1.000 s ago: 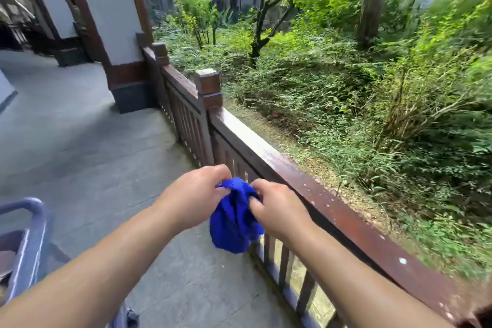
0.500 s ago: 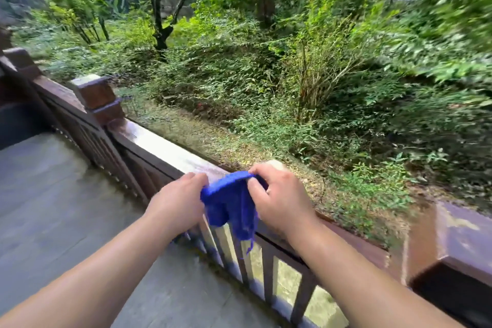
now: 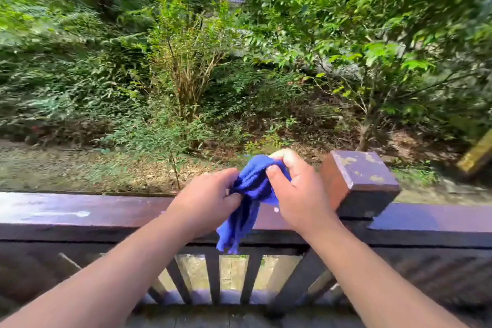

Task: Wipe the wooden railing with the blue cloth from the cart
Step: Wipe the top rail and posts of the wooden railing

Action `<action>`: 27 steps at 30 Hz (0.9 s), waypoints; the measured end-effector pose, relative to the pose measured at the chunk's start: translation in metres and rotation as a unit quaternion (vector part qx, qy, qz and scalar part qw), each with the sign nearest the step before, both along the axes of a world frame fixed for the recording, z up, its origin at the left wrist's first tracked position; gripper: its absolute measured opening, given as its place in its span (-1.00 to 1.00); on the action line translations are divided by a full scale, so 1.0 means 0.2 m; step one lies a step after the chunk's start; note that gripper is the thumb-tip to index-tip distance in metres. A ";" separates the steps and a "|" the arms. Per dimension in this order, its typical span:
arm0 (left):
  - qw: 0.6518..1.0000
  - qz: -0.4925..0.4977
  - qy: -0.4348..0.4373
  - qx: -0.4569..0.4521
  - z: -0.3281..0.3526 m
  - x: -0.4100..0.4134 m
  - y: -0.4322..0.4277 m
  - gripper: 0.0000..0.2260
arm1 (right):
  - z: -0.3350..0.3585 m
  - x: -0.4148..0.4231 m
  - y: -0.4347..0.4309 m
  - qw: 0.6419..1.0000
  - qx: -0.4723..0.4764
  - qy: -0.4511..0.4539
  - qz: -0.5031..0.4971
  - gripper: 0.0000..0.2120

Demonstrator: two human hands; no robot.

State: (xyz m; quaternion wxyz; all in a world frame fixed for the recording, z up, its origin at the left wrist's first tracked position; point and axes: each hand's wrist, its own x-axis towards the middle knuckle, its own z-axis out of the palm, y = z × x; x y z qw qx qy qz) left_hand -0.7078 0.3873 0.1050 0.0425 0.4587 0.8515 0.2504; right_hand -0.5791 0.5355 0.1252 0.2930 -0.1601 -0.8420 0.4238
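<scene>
A crumpled blue cloth (image 3: 253, 189) is held between both hands just above the wooden railing (image 3: 80, 216), which runs straight across the view. My left hand (image 3: 207, 197) grips the cloth's left side. My right hand (image 3: 298, 192) pinches its upper right part, thumb on top. A loose tail of the cloth hangs down in front of the rail's top board. The cart is out of view.
A square wooden post cap (image 3: 359, 181) with flaking paint rises from the rail just right of my right hand. Vertical balusters (image 3: 213, 279) stand below the rail. Beyond it lie bare ground, shrubs (image 3: 186, 74) and trees.
My view has swung right so the railing now runs straight across in front of me; the cart and walkway have left the frame. Both hands kept hold of the cloth, now above the rail beside a post.
</scene>
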 end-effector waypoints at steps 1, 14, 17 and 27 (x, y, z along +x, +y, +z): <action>1.000 -0.017 -0.004 0.008 0.02 0.01 0.02 -0.82 | -0.01 0.07 0.03 0.999 -0.010 0.011 -0.031 -0.90; 0.991 -0.049 -0.071 -0.103 -0.29 0.08 0.39 -0.86 | -0.49 0.44 0.11 0.954 -0.181 -0.128 -0.199 -0.80; 0.994 0.024 -0.082 -0.069 -0.34 0.04 0.51 -0.67 | -0.52 0.29 0.16 0.960 -0.154 -0.131 -0.192 -0.68; 0.948 -0.113 0.097 -0.282 -0.64 0.16 0.70 -0.62 | -0.70 0.05 0.37 0.964 0.063 -0.254 -0.043 -0.53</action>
